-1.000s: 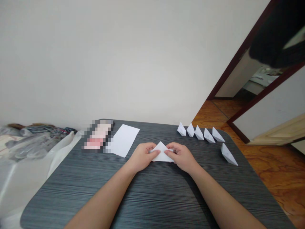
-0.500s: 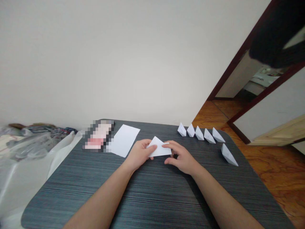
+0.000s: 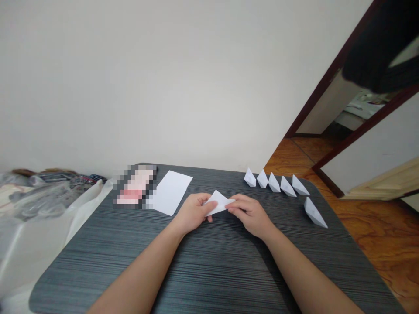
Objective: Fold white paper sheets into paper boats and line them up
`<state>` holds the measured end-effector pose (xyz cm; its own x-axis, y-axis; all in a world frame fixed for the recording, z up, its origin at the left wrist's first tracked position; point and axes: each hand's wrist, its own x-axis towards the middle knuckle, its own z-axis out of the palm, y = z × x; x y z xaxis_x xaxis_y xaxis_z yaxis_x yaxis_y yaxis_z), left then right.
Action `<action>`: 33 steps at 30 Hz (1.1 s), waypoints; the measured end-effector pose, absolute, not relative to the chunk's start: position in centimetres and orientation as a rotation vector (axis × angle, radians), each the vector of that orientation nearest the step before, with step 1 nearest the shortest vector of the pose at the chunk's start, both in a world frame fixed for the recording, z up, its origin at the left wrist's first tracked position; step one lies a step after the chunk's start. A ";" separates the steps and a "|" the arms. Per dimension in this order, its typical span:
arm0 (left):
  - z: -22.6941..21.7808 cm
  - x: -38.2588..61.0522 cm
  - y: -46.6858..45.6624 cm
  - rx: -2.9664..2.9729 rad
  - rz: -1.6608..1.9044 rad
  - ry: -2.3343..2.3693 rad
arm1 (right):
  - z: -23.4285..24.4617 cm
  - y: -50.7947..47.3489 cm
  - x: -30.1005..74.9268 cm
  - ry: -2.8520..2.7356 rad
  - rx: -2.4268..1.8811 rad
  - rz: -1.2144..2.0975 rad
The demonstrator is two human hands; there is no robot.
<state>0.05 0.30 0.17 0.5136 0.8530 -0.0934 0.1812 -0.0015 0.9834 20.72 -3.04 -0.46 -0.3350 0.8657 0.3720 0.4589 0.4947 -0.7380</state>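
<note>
Gripped by both hands, a folded white paper (image 3: 216,201) is held slightly below the centre of the frame, its peak pointed upward. Its left part is clasped by the left hand (image 3: 194,213), with the thumb laid across the face; its right corner is pinched between the thumb and fingers of the right hand (image 3: 251,214). At centre-left, a flat white sheet (image 3: 173,192) is laid on the dark table (image 3: 209,270), beside a pixelated rectangular object (image 3: 135,185). Toward the right of the frame, five folded paper shapes (image 3: 274,183) are lined up, and a sixth shape (image 3: 314,213) is placed nearer the table's right edge.
</note>
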 end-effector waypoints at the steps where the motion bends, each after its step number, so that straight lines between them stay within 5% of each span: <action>1: 0.2 0.0 0.3 1.522 0.668 0.934 | -0.4 -3.1 20.6 -1.951 -1.105 0.679; 33: -0.2 0.2 0.7 1.500 0.918 0.985 | -1.3 -3.2 20.3 -1.561 -1.287 0.804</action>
